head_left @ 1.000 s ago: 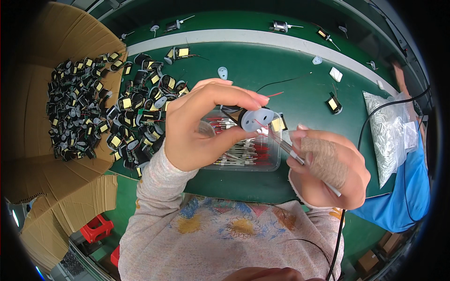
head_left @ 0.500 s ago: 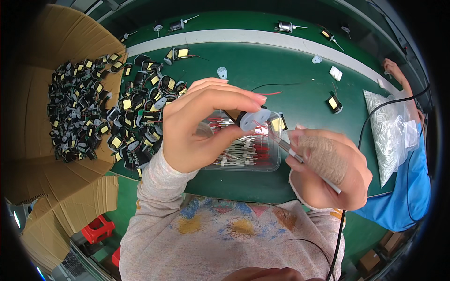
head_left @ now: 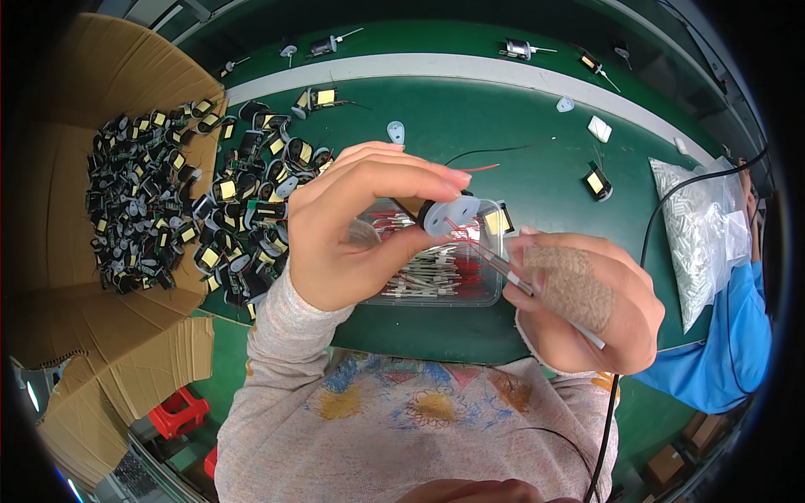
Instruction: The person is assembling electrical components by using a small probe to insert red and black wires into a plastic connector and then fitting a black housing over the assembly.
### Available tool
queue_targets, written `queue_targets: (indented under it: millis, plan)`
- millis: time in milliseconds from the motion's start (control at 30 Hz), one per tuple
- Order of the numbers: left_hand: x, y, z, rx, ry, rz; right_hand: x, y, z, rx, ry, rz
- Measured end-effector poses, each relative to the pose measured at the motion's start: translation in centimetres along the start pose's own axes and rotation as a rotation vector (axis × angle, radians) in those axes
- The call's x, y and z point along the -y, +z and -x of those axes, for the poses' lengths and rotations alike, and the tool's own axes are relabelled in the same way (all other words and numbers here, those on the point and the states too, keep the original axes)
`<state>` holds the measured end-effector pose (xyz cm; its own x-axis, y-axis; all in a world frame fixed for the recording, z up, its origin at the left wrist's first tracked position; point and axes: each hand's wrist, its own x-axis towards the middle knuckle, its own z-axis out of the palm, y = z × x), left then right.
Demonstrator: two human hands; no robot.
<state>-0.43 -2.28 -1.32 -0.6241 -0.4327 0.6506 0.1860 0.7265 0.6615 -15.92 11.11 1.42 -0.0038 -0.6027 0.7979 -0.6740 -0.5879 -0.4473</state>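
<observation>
Left hand pinches a grey-capped part; right hand pinches tweezers. Cardboard box heaped with similar parts. Clear tub holds wires; bag, white bits.

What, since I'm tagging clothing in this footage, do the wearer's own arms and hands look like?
The left sleeve and right sleeve are long, pale and flecked with grey, with small yellow-orange marks. Both hands are ungloved. The left hand shows nothing worn; on the right hand, a rough-textured tan wrap covers part of the fingers.
</observation>
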Motion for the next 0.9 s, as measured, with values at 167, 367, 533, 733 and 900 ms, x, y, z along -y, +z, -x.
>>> queue_targets:
  millis: [167,367,533,733,900]
  plan:
    - [-0.48,0.05,0.10,0.022,-0.051,0.035,-0.07,-0.09,0.08,0.012,-0.006,0.008]
    - [-0.27,0.06,-0.05,0.005,-0.007,0.012,0.10,-0.49,-0.16,0.049,-0.018,0.045]
    - [-0.40,0.06,0.16,0.032,-0.040,0.016,-0.10,0.11,0.24,0.014,-0.067,0.084]
    - [-0.65,0.00,0.09,0.026,-0.053,0.026,0.37,-0.08,0.24,0.033,-0.070,0.126]
    - [-0.60,-0.13,0.14,0.022,-0.052,0.049,0.45,0.15,0.18,0.018,-0.108,0.155]
